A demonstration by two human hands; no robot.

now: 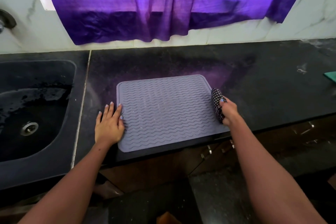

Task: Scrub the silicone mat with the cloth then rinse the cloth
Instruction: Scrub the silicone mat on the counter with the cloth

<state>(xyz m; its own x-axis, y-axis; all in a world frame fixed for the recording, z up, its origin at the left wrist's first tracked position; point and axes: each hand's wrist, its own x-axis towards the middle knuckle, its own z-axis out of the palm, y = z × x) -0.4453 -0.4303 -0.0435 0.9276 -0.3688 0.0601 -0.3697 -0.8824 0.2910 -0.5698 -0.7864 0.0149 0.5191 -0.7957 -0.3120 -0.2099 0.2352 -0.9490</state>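
Silicone mat (167,112), grey-lilac with wavy ridges, lies flat on the dark counter (263,82) between the two hands, its near edge at the counter's front lip. Left hand (109,123) rests flat, fingers straight, on the mat's left border, apparently pinning it. Right hand (229,112) grips a checked cloth (217,104), bunched into a roll, at the mat's right edge. Judged step: scrubbing under way or about to begin, since the cloth sits at the margin. For good effect, strokes should probably run along the ridges so the cloth reaches the grooves, while the left hand keeps steady downward pressure against sliding. A sink (36,107), wet inside, lies beyond the left hand, well placed for rinsing. Purple curtain (163,2) hangs behind; a green object (330,76) sits far right of the right hand.
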